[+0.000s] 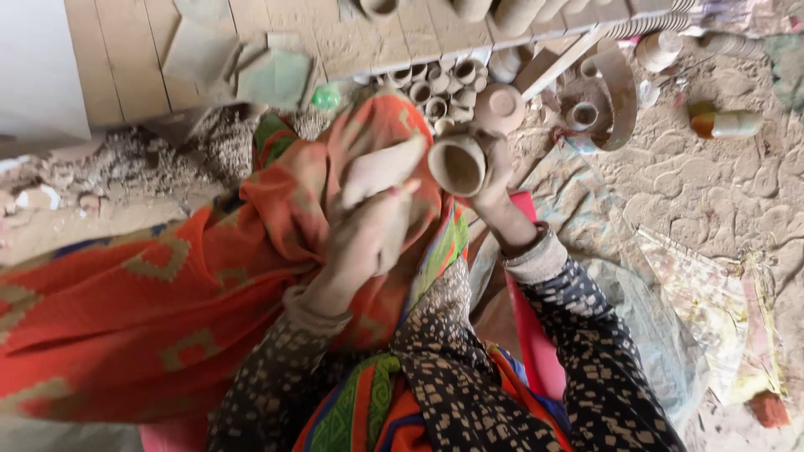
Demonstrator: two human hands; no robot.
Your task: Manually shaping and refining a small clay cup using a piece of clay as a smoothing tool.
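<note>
The lower left and centre of the frame are filled by an orange patterned cloth point(126, 310), draped over the person's lap. Across the upper left, a surface of pale wooden planks point(126, 59) is seen, with flat clay slabs point(272, 75) laid on it. The right side is taken up by rough, dried-mud ground point(712, 192), over which a crumpled plastic sheet point(670, 335) is spread in the lower right.

Just above the centre, a cluster of small unfired clay cups point(440, 88) is stacked, open mouths toward the camera. Near the upper right edge a small orange-and-white bottle point(727, 124) is lying on the ground.

At the centre, a small clay cup point(457, 165) is gripped by the right hand point(494, 180), fingers curled round its far side, its open mouth turned to the camera. Just to the left of it, a pale piece of cloth or clay point(381, 170) is clasped in the closed left hand point(364, 238); which material it is cannot be told. The piece is held just beside the cup's rim; contact cannot be made out.
</note>
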